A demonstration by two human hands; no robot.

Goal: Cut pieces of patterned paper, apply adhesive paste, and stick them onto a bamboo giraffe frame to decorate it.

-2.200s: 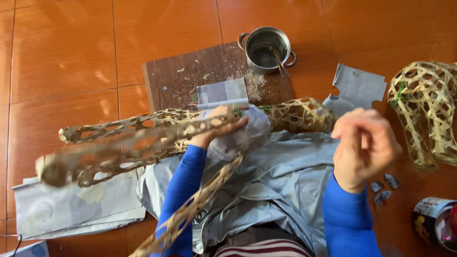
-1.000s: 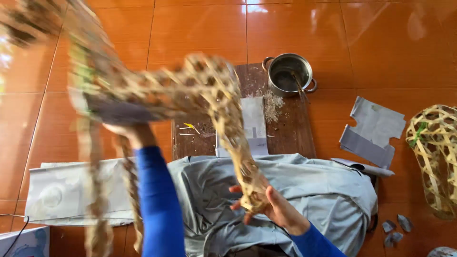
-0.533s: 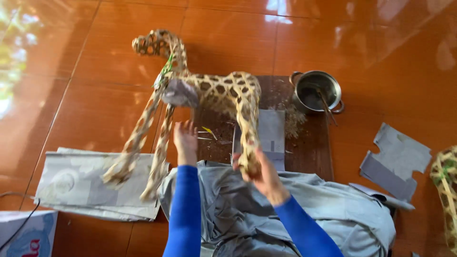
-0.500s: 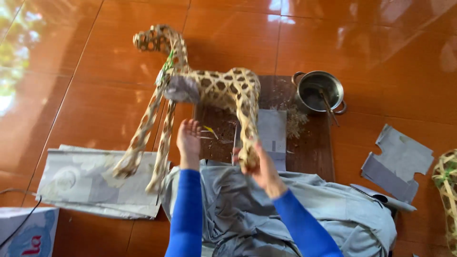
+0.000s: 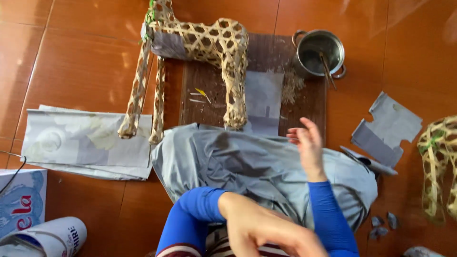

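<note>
A woven bamboo animal frame [image 5: 209,40] stands upright, its back legs on a dark wooden board [image 5: 307,102] and its front legs on a sheet of grey paper [image 5: 81,143]; grey paper covers part of its chest. My right hand [image 5: 307,145] hovers over the grey cloth [image 5: 257,166] on my lap, fingers spread, holding nothing, a short way right of the frame's back leg. My left hand [image 5: 266,233] is low and close to the camera, blurred, its fingers cut off by the frame edge. Neither hand touches the frame.
A metal pot [image 5: 319,50] with a stick in it sits at the board's far right corner. Cut grey paper pieces [image 5: 388,126] lie to the right, beside another woven frame [image 5: 438,166]. A box [image 5: 21,204] and a white roll [image 5: 52,235] are at bottom left.
The frame was held and turned in the air, then stood on its legs. Both hands have let go of it and drawn back toward my lap.
</note>
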